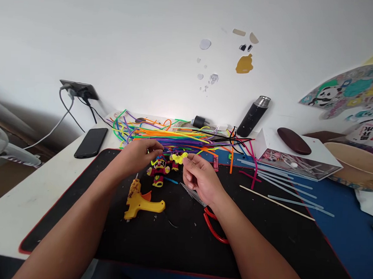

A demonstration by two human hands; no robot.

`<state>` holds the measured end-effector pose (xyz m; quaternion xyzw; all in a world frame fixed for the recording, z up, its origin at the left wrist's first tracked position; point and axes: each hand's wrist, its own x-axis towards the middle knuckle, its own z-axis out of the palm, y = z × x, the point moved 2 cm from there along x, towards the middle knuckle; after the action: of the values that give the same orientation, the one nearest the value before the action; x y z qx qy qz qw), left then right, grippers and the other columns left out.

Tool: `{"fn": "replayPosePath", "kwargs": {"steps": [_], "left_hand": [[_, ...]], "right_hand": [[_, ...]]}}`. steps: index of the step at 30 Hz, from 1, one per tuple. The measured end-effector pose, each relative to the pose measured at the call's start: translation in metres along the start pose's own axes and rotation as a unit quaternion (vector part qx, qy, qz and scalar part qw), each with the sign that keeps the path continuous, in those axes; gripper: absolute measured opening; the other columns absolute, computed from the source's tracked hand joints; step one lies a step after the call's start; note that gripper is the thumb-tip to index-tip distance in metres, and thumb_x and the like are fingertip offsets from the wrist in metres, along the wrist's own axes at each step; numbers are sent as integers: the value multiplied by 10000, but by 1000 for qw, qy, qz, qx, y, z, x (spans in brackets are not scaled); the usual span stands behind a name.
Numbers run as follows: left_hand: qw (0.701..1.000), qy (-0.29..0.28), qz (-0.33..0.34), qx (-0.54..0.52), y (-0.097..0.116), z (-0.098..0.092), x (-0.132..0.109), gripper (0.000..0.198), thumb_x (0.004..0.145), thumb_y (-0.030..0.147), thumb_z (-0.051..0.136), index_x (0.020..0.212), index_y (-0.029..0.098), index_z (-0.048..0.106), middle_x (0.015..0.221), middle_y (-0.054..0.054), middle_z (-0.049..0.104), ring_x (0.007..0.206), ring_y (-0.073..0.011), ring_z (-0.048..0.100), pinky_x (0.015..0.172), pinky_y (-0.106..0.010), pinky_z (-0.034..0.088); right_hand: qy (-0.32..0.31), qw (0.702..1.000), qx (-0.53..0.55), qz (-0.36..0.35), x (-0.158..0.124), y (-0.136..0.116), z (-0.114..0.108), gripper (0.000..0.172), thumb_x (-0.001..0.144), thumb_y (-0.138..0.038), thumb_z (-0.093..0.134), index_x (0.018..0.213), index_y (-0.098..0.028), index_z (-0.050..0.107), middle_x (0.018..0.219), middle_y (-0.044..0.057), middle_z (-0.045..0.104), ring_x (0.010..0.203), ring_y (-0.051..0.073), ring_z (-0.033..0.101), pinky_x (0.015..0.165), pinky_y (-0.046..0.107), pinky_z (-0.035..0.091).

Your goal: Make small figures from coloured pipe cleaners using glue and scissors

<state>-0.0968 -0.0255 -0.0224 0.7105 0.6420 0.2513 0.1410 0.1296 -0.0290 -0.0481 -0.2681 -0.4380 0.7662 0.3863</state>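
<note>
My right hand (201,177) pinches a small bent piece of fuzzy yellow pipe cleaner (179,158) between thumb and fingers. Left of it, my left hand (141,156) hovers with fingers curved and thumb a little apart; nothing shows between them. Below and between the hands is a small pipe-cleaner figure (158,171) in dark pink, yellow and blue, with another small colourful piece behind it. Red-handled scissors (214,228) lie partly under my right hand and wrist. A yellow glue gun (142,201) rests on the black mat (174,251), nearer me than the left hand.
Many coloured pipe cleaners (171,136) are heaped along the wall. Clear glue sticks (290,186) and a wooden stick (277,202) lie at right, near a white box (298,151). A black flask (253,116) stands behind; a phone (91,143) lies at left.
</note>
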Motion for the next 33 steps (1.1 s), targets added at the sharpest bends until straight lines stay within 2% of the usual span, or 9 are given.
{"fn": "replayPosePath", "kwargs": {"steps": [6, 10, 15, 20, 24, 28, 33], "left_hand": [[994, -30, -11, 107, -11, 6, -2, 321, 920, 491, 563, 963, 268, 791, 900, -63, 801, 817, -314, 710, 683, -368, 446], [990, -64, -41, 120, -16, 10, 0, 419, 932, 587, 540, 1023, 245, 763, 951, -74, 804, 870, -326, 723, 677, -366, 442], [991, -109, -66, 40, -19, 18, 5, 448, 896, 596, 535, 1069, 221, 709, 948, -67, 803, 846, -295, 730, 691, -354, 474], [990, -116, -75, -5, -22, 23, 8, 519, 830, 571, 578, 1173, 198, 687, 935, -67, 787, 814, -277, 722, 671, -343, 493], [988, -130, -53, -64, -20, 23, 7, 542, 801, 554, 644, 1210, 201, 689, 878, -34, 746, 800, -253, 701, 681, -329, 499], [984, -139, -20, -108, -15, 19, 5, 559, 811, 551, 707, 1257, 214, 682, 779, 7, 663, 728, -218, 635, 615, -299, 463], [981, -107, -16, -160, -11, 14, 5, 526, 776, 524, 762, 1202, 219, 715, 773, 2, 677, 687, -198, 626, 590, -289, 471]], "right_hand": [[0, 1000, -6, 9, -1, 0, 1, 391, 832, -501, 842, 912, -210, 594, 535, -100, 514, 373, 59, 418, 396, 223, 187], [-4, 1000, -11, 15, -1, 0, 1, 400, 832, -514, 841, 904, -213, 588, 529, -98, 514, 371, 64, 421, 389, 224, 177], [-9, 1000, -7, 15, -1, 4, 1, 384, 832, -491, 852, 932, -221, 597, 525, -103, 510, 374, 68, 404, 385, 222, 193], [-10, 1000, -7, 16, -1, 6, 1, 380, 828, -490, 856, 911, -222, 599, 533, -101, 513, 391, 70, 408, 387, 212, 232], [-9, 1000, -13, 17, -1, 5, 2, 402, 810, -511, 864, 906, -220, 604, 528, -100, 511, 394, 74, 411, 383, 212, 242], [-12, 1000, -16, 18, -1, 4, 3, 405, 810, -524, 858, 914, -220, 612, 530, -96, 515, 389, 73, 403, 383, 213, 224], [-6, 999, -29, 25, -2, 1, 4, 444, 785, -549, 866, 909, -216, 600, 530, -96, 516, 387, 69, 408, 392, 215, 206]]}}
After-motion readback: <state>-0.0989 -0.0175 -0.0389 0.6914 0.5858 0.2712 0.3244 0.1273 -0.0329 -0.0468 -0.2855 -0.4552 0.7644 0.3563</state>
